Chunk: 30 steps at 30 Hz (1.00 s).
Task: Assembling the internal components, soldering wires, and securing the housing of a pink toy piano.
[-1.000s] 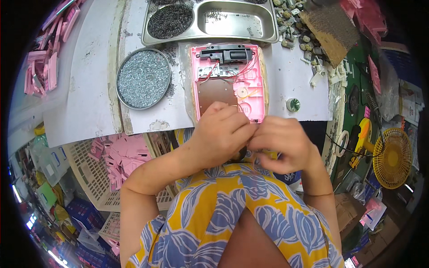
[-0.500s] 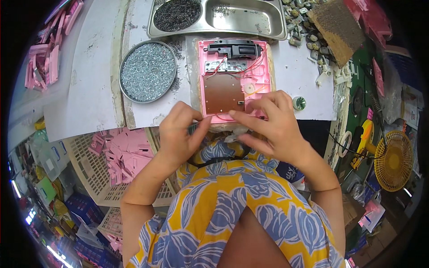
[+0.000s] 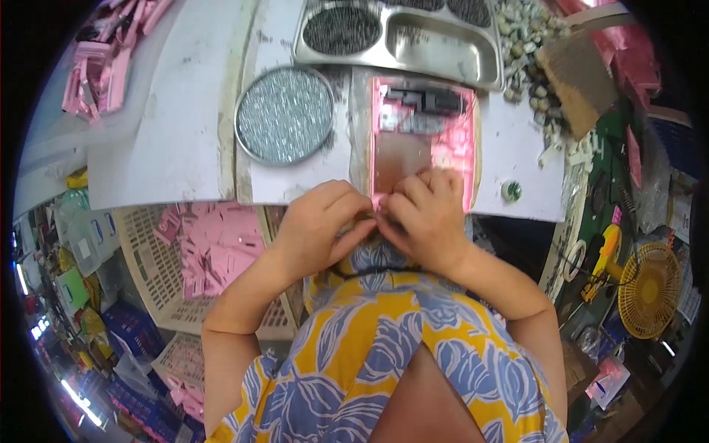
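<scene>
While the left hand [image 3: 325,225] and right hand [image 3: 428,221] curl almost closed, any hold too hidden to tell, the pink plastic housing [image 3: 459,153] lies at the desk [image 3: 513,151]'s near edge, probably light and stiff, best held by its side walls.

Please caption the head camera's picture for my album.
Left hand and right hand close together at the near edge of an open pink casing.

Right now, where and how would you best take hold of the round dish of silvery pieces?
By the rim of the round dish, I'd judge, coming from its left: white surface flanks it there, while the pink casing sits to its right. The raised edge suits a pinch; keep it level: loose pieces fill it.
</scene>
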Motion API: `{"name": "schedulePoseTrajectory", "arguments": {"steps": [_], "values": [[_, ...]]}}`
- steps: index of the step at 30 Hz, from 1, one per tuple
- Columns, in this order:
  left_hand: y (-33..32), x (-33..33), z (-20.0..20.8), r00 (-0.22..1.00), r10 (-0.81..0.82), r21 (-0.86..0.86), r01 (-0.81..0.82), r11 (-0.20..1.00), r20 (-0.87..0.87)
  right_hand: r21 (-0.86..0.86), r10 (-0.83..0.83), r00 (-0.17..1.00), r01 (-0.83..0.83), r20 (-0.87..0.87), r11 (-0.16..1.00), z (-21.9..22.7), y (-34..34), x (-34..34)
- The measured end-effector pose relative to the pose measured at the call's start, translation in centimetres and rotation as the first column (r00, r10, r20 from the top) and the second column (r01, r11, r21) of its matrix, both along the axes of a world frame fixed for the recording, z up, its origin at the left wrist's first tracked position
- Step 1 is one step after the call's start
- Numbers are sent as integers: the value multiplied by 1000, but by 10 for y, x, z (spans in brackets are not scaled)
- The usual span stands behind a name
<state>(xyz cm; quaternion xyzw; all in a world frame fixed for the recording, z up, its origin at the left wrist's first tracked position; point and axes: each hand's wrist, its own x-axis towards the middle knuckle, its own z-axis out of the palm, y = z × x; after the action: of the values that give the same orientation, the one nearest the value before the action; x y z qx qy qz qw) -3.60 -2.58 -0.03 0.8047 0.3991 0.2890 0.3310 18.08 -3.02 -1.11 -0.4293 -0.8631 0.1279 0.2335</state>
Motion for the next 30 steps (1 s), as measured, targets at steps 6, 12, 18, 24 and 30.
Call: {"name": "schedulePoseTrajectory", "arguments": {"steps": [6, 12, 18, 24, 30], "values": [[25, -1, -38, 981, -178, 126, 168, 978, 75, -174, 142, 959, -188, -247, 967, 68, 71, 16], [30, -5, -31, 975, -215, 117, 207, 971, 55, 3, -137, 930, 146, -341, 989, 54, 236, -47], [31, 1, -30, 977, -203, 74, 198, 977, 64, 156, -824, 559, 825, -90, 543, 27, 393, 16], [28, -1, -33, 975, -206, 61, 202, 978, 86, 380, -741, 664, 663, 101, 645, 2, 439, 94], [31, -2, -32, 971, -221, 39, 218, 975, 95, 610, -515, 847, 338, 135, 717, -6, 453, 123]]}}
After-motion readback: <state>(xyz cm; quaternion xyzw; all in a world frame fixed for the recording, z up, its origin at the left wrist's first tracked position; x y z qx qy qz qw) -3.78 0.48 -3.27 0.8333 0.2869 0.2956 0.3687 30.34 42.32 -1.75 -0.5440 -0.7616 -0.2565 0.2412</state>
